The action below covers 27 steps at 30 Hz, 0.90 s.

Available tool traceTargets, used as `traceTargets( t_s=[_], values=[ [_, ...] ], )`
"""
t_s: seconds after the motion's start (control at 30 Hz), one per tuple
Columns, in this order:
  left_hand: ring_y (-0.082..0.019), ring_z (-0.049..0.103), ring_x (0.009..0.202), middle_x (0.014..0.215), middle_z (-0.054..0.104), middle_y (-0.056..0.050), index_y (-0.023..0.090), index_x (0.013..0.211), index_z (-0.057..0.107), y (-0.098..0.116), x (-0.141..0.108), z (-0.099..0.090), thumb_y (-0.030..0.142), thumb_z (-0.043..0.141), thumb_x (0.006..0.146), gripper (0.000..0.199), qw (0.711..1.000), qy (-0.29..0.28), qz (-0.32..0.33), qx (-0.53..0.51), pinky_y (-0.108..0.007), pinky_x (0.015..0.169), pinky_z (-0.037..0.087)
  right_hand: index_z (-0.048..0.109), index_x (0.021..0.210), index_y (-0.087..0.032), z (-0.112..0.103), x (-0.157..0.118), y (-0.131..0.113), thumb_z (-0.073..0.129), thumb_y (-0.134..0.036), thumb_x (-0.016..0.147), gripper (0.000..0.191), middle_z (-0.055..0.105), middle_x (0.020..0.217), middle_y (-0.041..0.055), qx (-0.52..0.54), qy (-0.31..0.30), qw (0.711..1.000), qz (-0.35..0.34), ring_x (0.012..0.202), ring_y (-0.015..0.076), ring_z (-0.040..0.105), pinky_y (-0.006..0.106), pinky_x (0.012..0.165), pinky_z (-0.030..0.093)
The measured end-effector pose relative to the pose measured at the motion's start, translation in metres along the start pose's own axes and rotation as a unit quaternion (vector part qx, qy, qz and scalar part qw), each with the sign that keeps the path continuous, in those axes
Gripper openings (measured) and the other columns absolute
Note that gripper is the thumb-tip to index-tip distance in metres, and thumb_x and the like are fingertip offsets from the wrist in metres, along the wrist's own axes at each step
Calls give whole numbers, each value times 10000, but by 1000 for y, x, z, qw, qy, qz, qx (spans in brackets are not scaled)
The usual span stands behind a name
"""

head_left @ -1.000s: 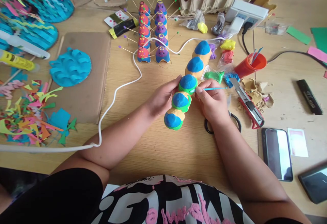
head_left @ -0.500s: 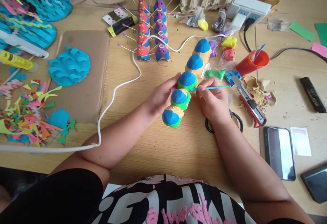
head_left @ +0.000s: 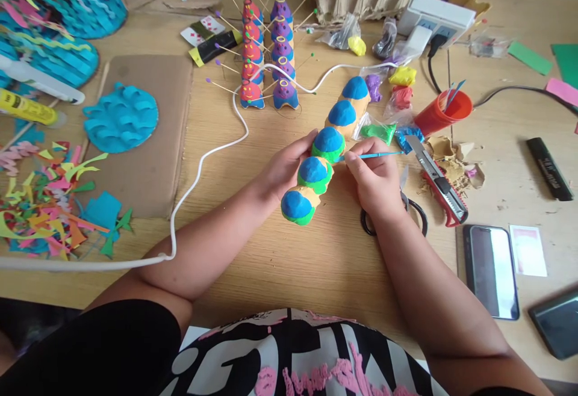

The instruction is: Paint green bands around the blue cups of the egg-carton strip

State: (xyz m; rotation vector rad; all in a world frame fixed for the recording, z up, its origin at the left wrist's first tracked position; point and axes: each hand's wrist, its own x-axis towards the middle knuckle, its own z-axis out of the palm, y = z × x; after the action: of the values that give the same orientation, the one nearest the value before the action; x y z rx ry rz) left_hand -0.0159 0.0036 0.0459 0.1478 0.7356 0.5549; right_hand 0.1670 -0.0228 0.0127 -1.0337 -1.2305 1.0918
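Note:
My left hand (head_left: 289, 170) grips a strip of egg-carton cups (head_left: 342, 113) from its left side, fingers partly hidden beneath it. Blue clay caps the cups, and green clay rims the nearer ones. Pinched in my right hand (head_left: 377, 173) is a thin blue modelling tool (head_left: 382, 154), its tip at the green edge of the middle cup. Just beyond the strip lie bags of green clay (head_left: 378, 132) and purple clay (head_left: 373, 87). Black-handled scissors (head_left: 419, 215) lie partly under my right wrist.
Two rows of painted carton figures (head_left: 284, 92) with sticks stand at the back. A white cord (head_left: 203, 161) crosses the table. On the right are a red cup (head_left: 436, 116), a box cutter (head_left: 440, 182) and a phone (head_left: 492, 272). Paper scraps (head_left: 54, 203) and cardboard (head_left: 171, 143) lie left.
The near end of the carton strip has shifted slightly left and its far end a little lower. My right hand and the tool stay beside the middle cup.

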Motion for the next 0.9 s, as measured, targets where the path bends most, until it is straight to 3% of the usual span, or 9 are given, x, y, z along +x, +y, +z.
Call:
traceTargets(
  t_s=[0.1, 0.3, 0.6, 0.9],
  values=[
    [-128, 541, 384, 494, 511, 34, 228, 899, 630, 1, 0, 2, 643, 483, 1093, 481, 1000, -1, -1, -5, -218, 443, 366, 613, 798, -252, 0, -1, -1, 876, -681, 861, 507, 515, 681, -57, 3, 3, 1000, 0, 581, 96, 397, 277, 535, 303],
    [-146, 578, 419, 531, 564, 16, 233, 930, 677, 1, 3, -1, 656, 525, 1065, 470, 1000, -5, -1, 23, -245, 474, 404, 656, 828, -252, -3, -3, 12, 874, -582, 913, 404, 588, 733, -43, 35, 32, 998, -35, 670, 116, 497, 293, 649, 393],
    [-133, 592, 467, 567, 541, 36, 232, 949, 648, 2, 0, 2, 671, 513, 1061, 473, 992, 32, 12, 123, -215, 472, 405, 618, 792, -240, 2, -2, -3, 870, -692, 860, 521, 562, 711, -45, -19, 38, 999, -11, 620, 101, 446, 275, 576, 363],
    [-114, 505, 422, 539, 524, 33, 227, 876, 606, 4, 0, 7, 705, 552, 1029, 506, 995, 20, 7, 99, -225, 469, 403, 625, 806, -246, 2, -2, -1, 870, -661, 877, 487, 578, 721, -38, -14, 33, 999, -15, 655, 116, 488, 283, 613, 407]
  ],
)
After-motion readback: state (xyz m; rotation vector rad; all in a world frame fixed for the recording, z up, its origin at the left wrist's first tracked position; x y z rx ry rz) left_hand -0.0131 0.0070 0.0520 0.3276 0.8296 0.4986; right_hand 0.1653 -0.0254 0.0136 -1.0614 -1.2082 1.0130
